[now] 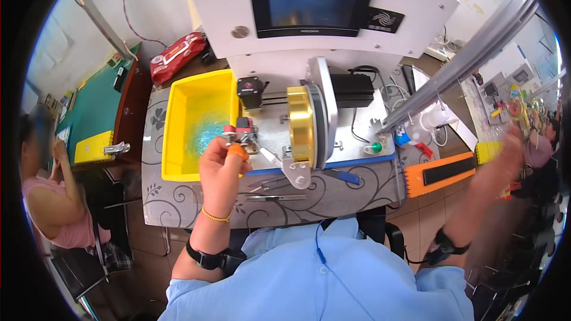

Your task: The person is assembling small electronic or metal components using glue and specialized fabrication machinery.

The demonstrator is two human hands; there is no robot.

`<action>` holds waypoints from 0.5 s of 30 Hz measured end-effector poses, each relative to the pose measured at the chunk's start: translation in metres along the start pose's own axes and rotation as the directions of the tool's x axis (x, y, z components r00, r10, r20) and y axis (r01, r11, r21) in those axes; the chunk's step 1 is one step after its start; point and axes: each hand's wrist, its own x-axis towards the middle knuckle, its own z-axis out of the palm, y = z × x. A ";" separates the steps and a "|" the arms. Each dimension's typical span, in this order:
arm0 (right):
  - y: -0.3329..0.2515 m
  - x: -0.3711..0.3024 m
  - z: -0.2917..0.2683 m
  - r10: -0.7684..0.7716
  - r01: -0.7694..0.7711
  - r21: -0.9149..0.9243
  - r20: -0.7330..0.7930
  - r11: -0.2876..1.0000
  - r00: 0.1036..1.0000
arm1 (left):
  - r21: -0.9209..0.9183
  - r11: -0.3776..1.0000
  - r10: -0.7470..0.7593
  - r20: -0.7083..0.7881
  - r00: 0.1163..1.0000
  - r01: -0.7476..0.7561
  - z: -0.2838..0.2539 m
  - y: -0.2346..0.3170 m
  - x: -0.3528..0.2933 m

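Observation:
My left hand [219, 165] is closed, thumb and fingers pinched together against a small red-and-metal fixture [242, 131] on the bench machine. An orange cover [238, 152] wraps a fingertip. What the pinch holds, if anything, is hidden. Beside that fixture stands a brass-coloured wheel [301, 125] on a dark disc and an upright plate. A yellow bin [169, 125] with shiny blue, thin-looking material [212, 133] lies just left of the hand. Far to the right, my right hand [504, 157] is raised off the table and smeared by motion, so its fingers cannot be read.
Behind the wheel rises a white machine housing [217, 18] with a dark screen [315, 7]. Tweezers [276, 197] and a blue-handled tool [342, 176] lie near the table's front edge. An orange tray [416, 184] sits at right. A person in pink [59, 208] sits at left.

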 end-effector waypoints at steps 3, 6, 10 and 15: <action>0.006 -0.034 0.042 0.235 -0.149 -0.228 0.420 0.962 0.876 | 0.073 0.997 -0.031 -0.019 0.999 0.033 0.005 0.005 0.004; 0.008 -0.039 0.057 0.297 -0.065 -0.448 0.471 0.892 0.830 | 0.037 0.999 -0.021 0.018 1.000 0.021 0.003 0.005 0.001; 0.015 -0.037 0.067 0.300 0.024 -0.552 0.489 0.834 0.819 | -0.069 0.989 -0.134 0.014 0.991 0.135 0.006 0.013 -0.007; 0.035 -0.031 0.060 0.285 0.012 -0.538 0.466 0.843 0.838 | -0.333 0.887 -0.311 0.085 0.947 0.321 0.002 0.018 -0.017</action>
